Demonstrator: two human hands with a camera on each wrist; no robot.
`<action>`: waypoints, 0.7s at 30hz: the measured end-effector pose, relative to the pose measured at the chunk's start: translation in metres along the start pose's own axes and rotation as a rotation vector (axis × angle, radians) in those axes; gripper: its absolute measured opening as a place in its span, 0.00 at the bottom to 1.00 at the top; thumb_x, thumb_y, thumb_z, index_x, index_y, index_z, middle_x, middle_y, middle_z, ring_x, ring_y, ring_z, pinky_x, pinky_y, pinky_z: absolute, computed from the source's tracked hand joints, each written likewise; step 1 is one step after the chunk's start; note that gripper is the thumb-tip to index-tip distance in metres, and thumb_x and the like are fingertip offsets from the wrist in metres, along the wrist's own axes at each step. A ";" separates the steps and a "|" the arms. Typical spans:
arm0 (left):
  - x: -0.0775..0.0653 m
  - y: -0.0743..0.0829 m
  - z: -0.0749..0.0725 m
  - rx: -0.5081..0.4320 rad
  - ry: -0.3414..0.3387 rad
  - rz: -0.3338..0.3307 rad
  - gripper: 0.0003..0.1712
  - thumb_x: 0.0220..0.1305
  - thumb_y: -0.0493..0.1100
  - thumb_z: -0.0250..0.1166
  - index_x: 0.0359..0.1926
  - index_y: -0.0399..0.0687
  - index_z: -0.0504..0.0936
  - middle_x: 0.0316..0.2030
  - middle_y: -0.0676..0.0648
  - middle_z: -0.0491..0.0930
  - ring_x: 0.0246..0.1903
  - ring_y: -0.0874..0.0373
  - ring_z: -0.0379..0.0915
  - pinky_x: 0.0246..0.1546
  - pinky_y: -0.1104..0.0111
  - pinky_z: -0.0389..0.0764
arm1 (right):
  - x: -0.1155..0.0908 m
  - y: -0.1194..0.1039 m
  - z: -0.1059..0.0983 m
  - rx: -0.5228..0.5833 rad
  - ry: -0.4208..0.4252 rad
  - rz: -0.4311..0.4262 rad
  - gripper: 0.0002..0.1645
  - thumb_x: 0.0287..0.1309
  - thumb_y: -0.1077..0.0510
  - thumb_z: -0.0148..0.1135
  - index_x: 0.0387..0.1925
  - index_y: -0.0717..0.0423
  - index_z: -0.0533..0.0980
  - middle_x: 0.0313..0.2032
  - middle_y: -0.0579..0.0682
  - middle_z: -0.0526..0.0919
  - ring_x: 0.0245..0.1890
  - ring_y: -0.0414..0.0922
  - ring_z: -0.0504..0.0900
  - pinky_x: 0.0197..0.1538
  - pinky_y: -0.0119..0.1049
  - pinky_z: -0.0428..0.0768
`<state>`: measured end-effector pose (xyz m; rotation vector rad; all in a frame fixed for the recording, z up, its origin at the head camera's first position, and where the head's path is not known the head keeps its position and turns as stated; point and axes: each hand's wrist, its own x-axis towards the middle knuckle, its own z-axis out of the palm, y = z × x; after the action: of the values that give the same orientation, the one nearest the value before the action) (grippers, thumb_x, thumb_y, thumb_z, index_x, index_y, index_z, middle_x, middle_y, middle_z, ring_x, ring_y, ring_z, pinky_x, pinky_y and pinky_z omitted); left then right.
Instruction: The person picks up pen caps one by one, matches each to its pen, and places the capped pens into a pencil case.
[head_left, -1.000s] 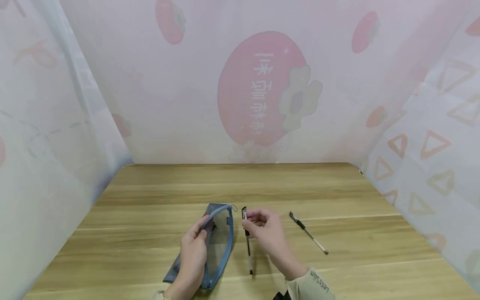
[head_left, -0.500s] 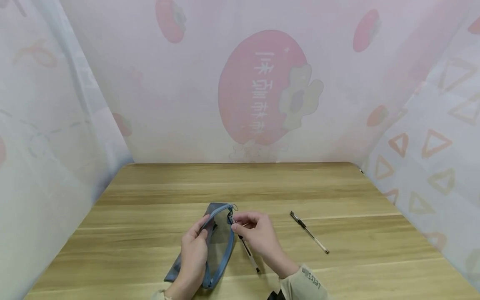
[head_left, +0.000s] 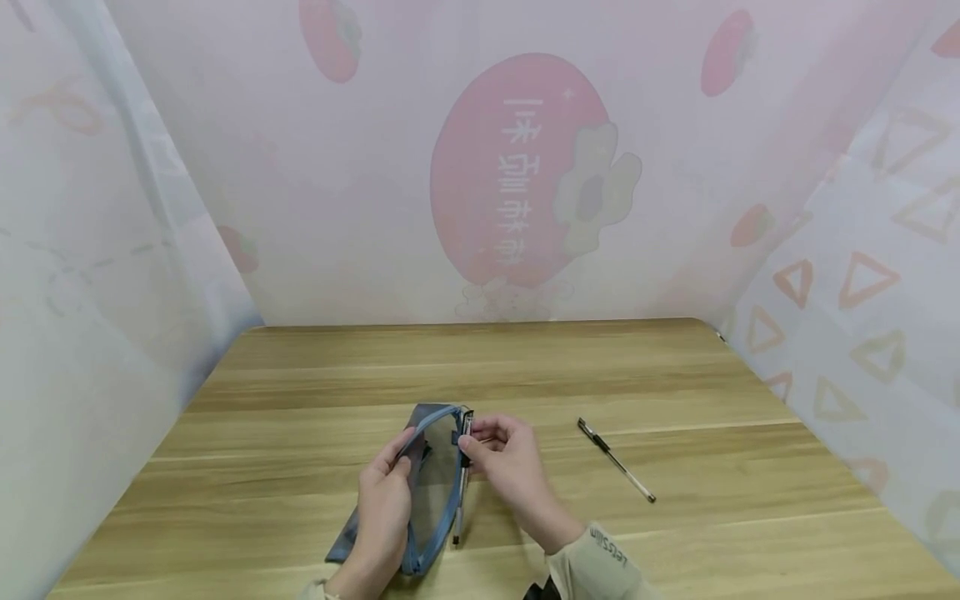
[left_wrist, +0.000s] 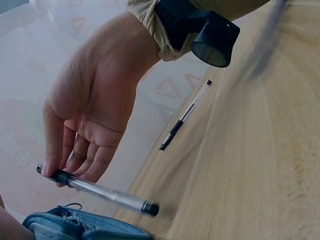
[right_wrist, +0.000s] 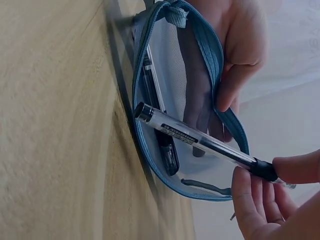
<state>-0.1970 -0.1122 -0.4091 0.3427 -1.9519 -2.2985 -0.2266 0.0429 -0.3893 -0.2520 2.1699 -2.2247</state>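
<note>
My left hand [head_left: 384, 504] grips one side of a blue zippered mesh pencil case [head_left: 452, 500], thumb and fingers on its fabric. The case's mouth gapes towards the right. In the right wrist view another pen [right_wrist: 151, 90] lies inside it, against the lower side. With thumb and fingertips my right hand [head_left: 513, 471] pinches a clear-barrelled gel pen [right_wrist: 180, 132] near its black grip. That pen crosses in front of the case's mouth, and its dark end is close to the zipper edge; I cannot tell whether they touch.
Another black and clear pen [head_left: 615, 458] lies on the wooden table [head_left: 300, 375] to the right of my hands. A pale printed curtain [head_left: 360, 208] stands behind the table and along both sides.
My right hand has moved left with the pen, up to the case's mouth. The pen tilted midway and is now nearly in line with the zipper edge. My left hand keeps its grip.
</note>
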 end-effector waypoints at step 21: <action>-0.005 0.002 -0.003 0.003 -0.001 0.000 0.26 0.74 0.27 0.39 0.69 0.35 0.66 0.72 0.37 0.56 0.71 0.46 0.48 0.69 0.54 0.55 | -0.003 0.019 0.027 0.075 0.081 0.062 0.11 0.56 0.69 0.69 0.42 0.69 0.79 0.33 0.55 0.81 0.28 0.43 0.79 0.30 0.39 0.85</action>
<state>-0.1915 -0.1147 -0.4074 0.3424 -1.9560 -2.2961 -0.2217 0.0159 -0.4079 -0.0930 2.0962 -2.3154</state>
